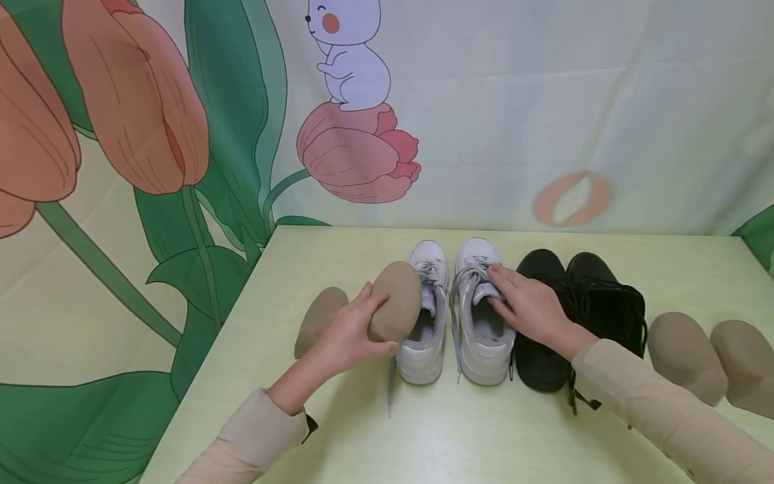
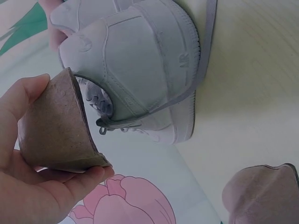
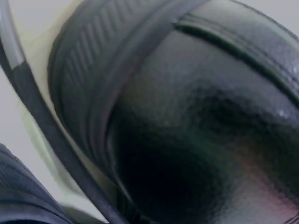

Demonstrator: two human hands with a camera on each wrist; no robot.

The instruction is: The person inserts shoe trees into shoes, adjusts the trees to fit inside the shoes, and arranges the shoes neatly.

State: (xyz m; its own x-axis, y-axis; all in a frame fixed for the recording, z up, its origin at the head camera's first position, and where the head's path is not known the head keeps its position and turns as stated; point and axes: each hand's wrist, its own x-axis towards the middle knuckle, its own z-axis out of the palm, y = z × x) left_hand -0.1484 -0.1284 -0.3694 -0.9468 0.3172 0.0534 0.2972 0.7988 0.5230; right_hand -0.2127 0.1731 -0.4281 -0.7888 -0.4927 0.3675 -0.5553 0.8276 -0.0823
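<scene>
My left hand [image 1: 353, 329] grips a brown molded-pulp shoe insert [image 1: 396, 302], raised beside the left white sneaker [image 1: 420, 359]. In the left wrist view, the thumb and fingers curl round the hollow insert [image 2: 56, 126], near the side of a white sneaker [image 2: 135, 60]. My right hand [image 1: 535, 309] holds the right white sneaker [image 1: 486, 366] by its tongue and collar, with the fingers over the lacing and the thumb at the opening. Both sneakers stand with toes away from me and laces loose. The right hand is out of the right wrist view.
A second insert [image 1: 320, 316] lies at the left, partly behind my left hand. Black shoes [image 1: 541, 373] stand right of the sneakers, under my right forearm; one black shoe [image 3: 177, 130] fills the right wrist view. Two more inserts [image 1: 686, 356] lie far right on the pale table [image 1: 423, 444]. A printed cloth [image 1: 514, 134] hangs behind.
</scene>
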